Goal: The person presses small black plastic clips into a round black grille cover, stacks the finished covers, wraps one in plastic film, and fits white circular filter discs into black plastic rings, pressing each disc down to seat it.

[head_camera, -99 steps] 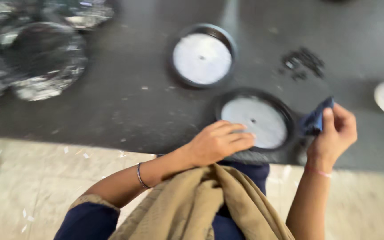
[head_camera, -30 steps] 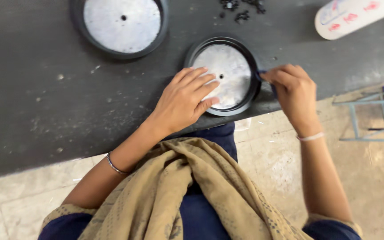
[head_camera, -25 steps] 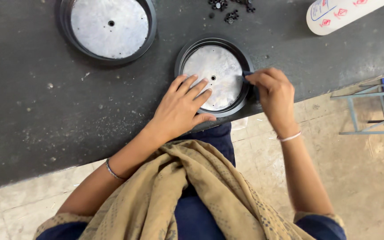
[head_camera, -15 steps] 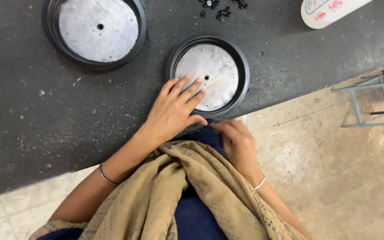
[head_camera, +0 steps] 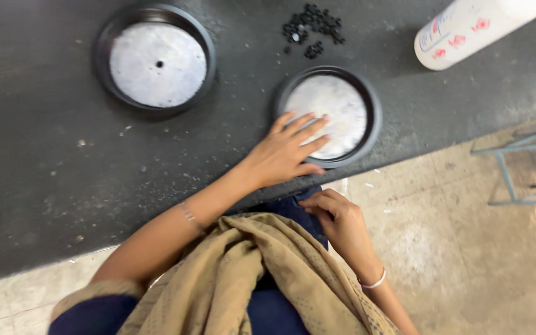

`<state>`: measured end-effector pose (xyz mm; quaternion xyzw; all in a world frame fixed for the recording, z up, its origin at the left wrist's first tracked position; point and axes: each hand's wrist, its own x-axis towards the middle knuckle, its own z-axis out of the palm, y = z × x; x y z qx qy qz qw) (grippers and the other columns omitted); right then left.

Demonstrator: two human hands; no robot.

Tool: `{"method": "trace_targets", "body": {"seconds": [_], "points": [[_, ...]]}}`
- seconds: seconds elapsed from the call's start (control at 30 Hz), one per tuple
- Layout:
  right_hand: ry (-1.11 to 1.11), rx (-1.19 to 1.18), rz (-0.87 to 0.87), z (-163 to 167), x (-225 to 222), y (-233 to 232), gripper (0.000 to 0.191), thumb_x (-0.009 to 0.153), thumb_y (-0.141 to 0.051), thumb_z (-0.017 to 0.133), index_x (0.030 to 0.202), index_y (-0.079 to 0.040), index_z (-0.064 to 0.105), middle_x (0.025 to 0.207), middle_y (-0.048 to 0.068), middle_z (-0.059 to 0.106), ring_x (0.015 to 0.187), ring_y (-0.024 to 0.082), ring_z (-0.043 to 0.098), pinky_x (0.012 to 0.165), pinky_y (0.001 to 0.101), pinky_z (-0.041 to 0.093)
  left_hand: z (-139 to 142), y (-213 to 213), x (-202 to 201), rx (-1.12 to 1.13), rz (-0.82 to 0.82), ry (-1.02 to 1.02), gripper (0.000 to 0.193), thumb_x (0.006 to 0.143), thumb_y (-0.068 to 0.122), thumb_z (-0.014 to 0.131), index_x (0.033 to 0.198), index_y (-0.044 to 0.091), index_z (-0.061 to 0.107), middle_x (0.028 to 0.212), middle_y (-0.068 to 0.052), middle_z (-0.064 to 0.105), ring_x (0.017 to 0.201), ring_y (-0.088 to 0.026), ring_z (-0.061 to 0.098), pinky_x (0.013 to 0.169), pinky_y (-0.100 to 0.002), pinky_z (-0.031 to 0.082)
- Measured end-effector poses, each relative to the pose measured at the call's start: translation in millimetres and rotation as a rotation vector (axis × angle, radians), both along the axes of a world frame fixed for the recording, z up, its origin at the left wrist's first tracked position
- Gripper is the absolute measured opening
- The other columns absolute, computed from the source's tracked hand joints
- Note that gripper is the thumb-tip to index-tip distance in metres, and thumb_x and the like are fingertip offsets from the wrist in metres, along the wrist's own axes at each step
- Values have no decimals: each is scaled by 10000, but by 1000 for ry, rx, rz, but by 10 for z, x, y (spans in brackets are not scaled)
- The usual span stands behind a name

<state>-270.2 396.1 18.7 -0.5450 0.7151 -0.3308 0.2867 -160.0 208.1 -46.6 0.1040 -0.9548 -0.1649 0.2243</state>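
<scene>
The left hand (head_camera: 290, 152) lies flat, fingers spread and open, on the near-left part of a round black-rimmed disc with a pale, dusty grey face (head_camera: 336, 118); it presses on the disc and grips nothing. This disc lies flat on the dark grey worktop (head_camera: 63, 161), close to its near edge and right of the middle. The right hand (head_camera: 336, 220) is off the worktop, just below that near edge, over the dark blue cloth of the lap (head_camera: 296, 208); its fingers are loosely curled, and whether they pinch anything small cannot be told. As a judgement, the work on this disc is in mid-course: it is steadied but nothing is being fitted to it, and its face looks bare, though blur and the fingers hide whether there is a centre hole. A second disc of the same kind (head_camera: 156, 59) lies near the far edge to the left, its small centre hole showing, untouched. A heap of small black pieces (head_camera: 311, 28) sits by the far edge, just beyond the held disc, and a white plastic bottle with red marks (head_camera: 476, 28) lies on its side toward the far right corner. The held disc faces straight up; being round, it has no long axis along the worktop.
</scene>
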Motion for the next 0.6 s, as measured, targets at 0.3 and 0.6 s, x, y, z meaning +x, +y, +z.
{"method": "trace_targets", "body": {"seconds": [0.3, 0.6], "points": [[82, -19, -34, -14, 79, -46, 241, 822, 78, 656, 993, -44, 773, 917, 83, 757, 811, 186, 758, 743, 289, 578, 261, -231, -824, -60, 248, 176, 837, 913, 480, 682, 1587, 148, 312, 1695, -116, 226, 1573, -315, 263, 1300, -542, 240], [115, -82, -16, 79, 158, -292, 188, 851, 26, 720, 1011, -51, 781, 961, 75, 766, 813, 164, 727, 743, 279, 543, 287, -762, 706, -11, 938, 141, 797, 951, 444, 654, 1481, -90, 390, 1565, -281, 371, 1478, -408, 369, 1192, -562, 307]]}}
